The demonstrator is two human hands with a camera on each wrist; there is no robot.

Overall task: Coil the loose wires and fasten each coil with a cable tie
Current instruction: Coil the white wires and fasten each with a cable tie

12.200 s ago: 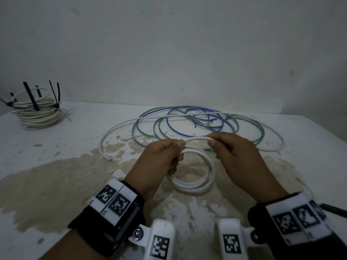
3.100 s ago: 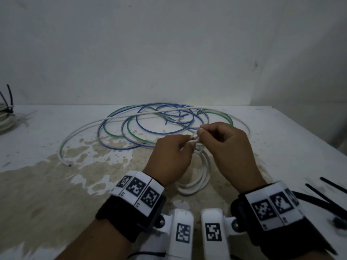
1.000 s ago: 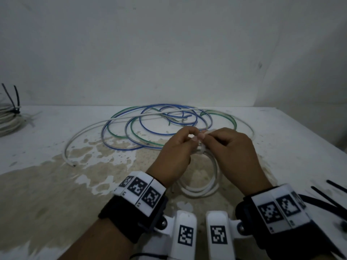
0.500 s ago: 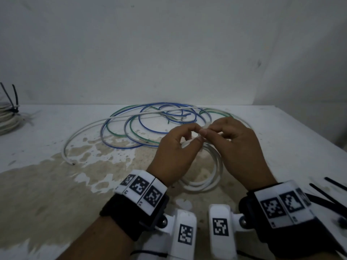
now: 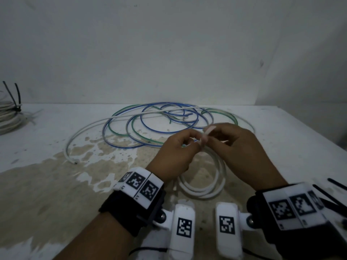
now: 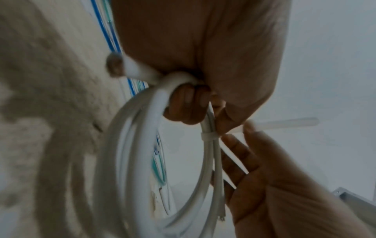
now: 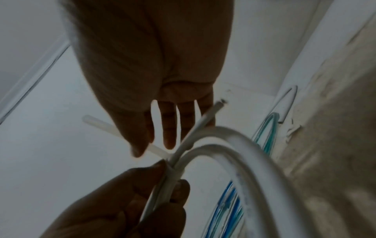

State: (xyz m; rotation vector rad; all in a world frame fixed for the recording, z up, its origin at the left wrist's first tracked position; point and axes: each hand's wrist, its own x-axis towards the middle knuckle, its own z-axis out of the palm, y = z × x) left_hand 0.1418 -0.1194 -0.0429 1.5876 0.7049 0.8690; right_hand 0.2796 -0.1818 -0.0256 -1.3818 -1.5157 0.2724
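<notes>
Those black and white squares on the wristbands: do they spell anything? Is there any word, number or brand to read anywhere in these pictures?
No readable text in any view.
Black and white square markers on the left wrist's white band: coded patterns, not letters.
The same markers on the right wrist's white band: patterns only.
Tiny dark marks under the markers on both bands: too small to read.
White coiled wire, translucent white cable tie: no print visible.

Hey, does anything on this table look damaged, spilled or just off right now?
Yes. The table has a big brown patch across its near half, with ragged edges and white flecks, like worn paint or a stain; I cannot tell which. The blue and green wires lie in a loose, overlapping tangle.
</notes>
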